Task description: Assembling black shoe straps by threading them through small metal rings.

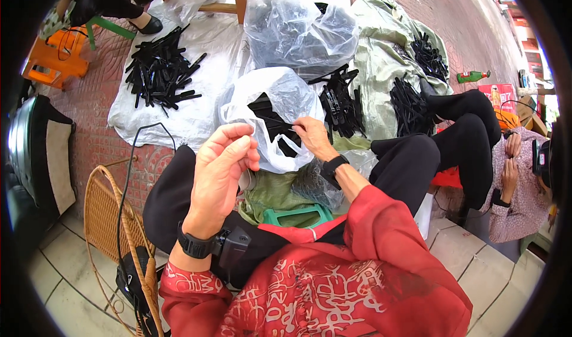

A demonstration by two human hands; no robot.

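Note:
My left hand is raised in front of the white plastic bag, fingers curled and thumb closed toward the fingertips. Whether anything small sits in that pinch I cannot make out. At the right side of the bag's mouth is my right hand, its fingers pinched on the end of a thin black strip. More black strips fill the bag's mouth. Just right of the bag lies a pile of flat black pieces.
A large clear bag stands behind. Black pieces are heaped on a white sheet at left; more piles lie on a pale green sack. A wicker chair is at left, a green stool below. People sit at both sides.

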